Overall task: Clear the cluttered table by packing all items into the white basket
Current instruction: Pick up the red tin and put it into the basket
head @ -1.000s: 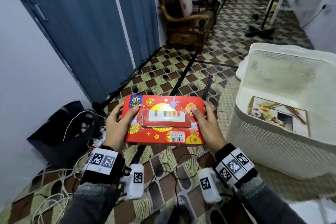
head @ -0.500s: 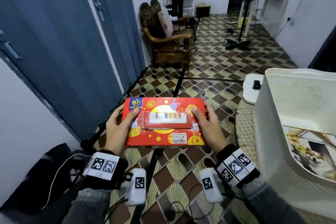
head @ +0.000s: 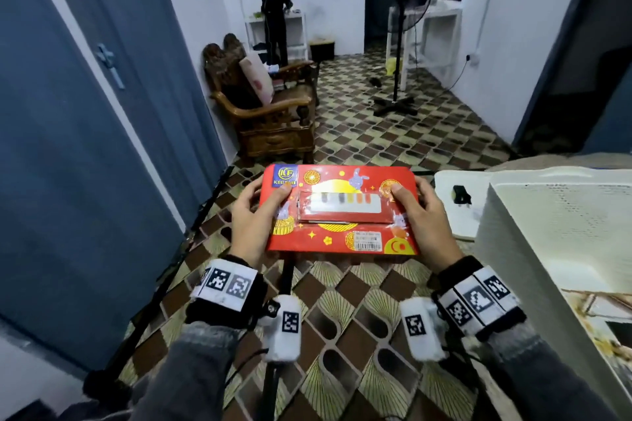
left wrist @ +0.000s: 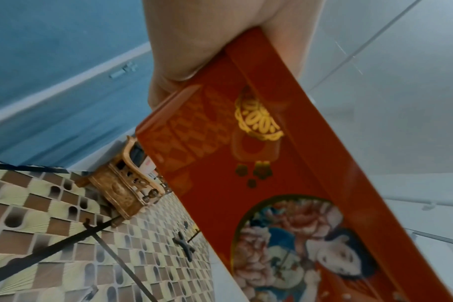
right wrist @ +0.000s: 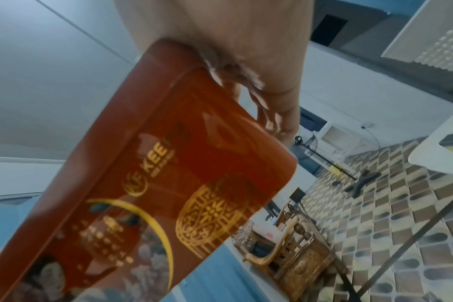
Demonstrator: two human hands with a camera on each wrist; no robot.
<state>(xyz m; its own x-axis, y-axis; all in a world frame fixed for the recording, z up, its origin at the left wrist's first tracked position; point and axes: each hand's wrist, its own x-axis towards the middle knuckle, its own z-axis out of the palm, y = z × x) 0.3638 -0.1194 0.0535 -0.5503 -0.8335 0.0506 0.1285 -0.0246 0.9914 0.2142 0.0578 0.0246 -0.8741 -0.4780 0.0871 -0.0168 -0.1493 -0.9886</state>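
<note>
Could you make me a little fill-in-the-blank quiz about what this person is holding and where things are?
1. Both hands, left hand and right hand, hold a ____ box.
2. A small packet lies on ____ of the box.
3. The white basket stands to the person's ____.
4. The box is held over the ____.

Missing words: red; top; right; floor

Glossy red box (head: 342, 212); perforated plastic basket (head: 561, 215)

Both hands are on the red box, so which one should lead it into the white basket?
Right, probably. The right hand grips the red box at the end nearest the white basket; the left hand holds the far end.
</note>
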